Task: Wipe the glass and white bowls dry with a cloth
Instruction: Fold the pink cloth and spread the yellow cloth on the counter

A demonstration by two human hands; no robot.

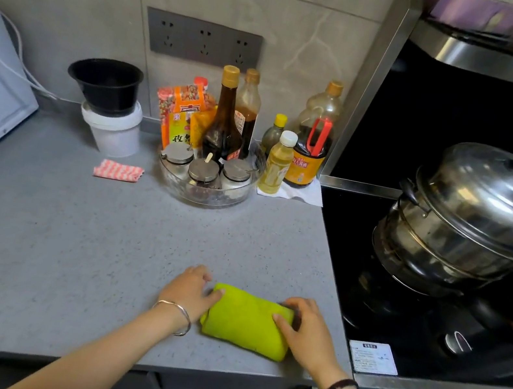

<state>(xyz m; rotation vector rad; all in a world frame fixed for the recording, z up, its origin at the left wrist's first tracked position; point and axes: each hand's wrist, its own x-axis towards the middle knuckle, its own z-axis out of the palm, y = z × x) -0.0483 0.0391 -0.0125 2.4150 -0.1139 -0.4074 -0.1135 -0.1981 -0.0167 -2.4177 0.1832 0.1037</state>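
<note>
We log left hand [193, 289] and right hand [305, 328] curled around the green cloth's [246, 323] 9 and 3 o'clock ends, on worktop [67, 246]; glass bowl [178, 185] at 12 o'clock.

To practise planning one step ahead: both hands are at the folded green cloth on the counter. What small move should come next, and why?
Probably grip the green cloth and lift it off the counter. It lies folded flat, left hand at one end, right hand at the other; no bowl is in hand yet. The glass bowl behind holds jars.
</note>
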